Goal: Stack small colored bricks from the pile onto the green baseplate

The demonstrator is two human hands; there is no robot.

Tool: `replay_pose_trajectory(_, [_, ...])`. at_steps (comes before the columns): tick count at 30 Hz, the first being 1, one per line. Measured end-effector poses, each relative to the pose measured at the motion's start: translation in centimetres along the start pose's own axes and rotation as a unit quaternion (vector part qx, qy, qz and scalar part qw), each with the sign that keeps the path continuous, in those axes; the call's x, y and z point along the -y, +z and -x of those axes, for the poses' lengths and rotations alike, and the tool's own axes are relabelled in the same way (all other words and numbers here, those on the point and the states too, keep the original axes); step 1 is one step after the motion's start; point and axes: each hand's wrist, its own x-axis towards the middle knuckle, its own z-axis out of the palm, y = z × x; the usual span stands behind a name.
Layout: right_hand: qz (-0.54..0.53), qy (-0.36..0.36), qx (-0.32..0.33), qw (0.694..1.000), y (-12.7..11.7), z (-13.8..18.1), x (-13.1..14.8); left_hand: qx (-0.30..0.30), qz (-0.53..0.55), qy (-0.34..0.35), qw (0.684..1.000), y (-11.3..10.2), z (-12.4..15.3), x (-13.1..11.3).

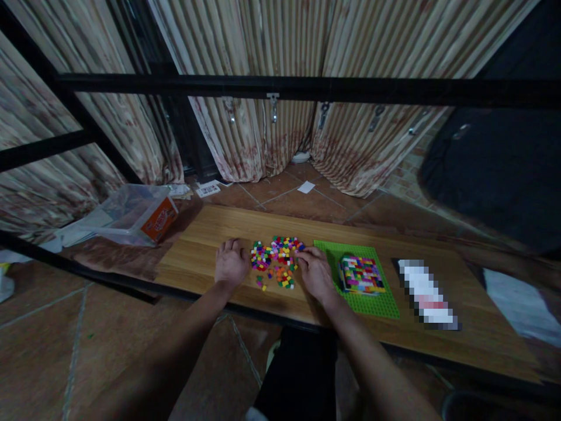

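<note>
Loose small toy bricks (283,248) in many colours lie in a spread pile on the wooden table. My left hand (231,261) rests on the tabletop against the pile's left side, fingers loosely bent and apart, with no brick visible in it. At the right edge of the pile, my right hand (314,269) has its thumb and fingertips pinched together; what is between them is too small to make out. Just right of that hand lies a green studded baseplate (357,307). A multicoloured block of joined bricks (362,273) sits on it.
A pixelated, phone-shaped object (427,295) lies right of the baseplate on the table (193,257). On the left, past the table's end, stands a clear plastic box (131,213) with an orange label. A black metal bar (280,85) crosses in front of the curtains (254,47).
</note>
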Motion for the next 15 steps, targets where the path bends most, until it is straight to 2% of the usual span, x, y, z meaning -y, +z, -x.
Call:
replay_pose_trajectory(8, [0.095, 0.050, 0.062, 0.992, -0.6, -0.4, 2.6, 0.000, -0.009, 0.000, 1.000, -0.1, 0.0, 0.0])
replay_pose_trajectory(15, [0.109, 0.097, 0.082, 0.986, -0.6, -0.9, 3.7, 0.002, -0.009, -0.002, 1.000, -0.2, 0.0, -0.1])
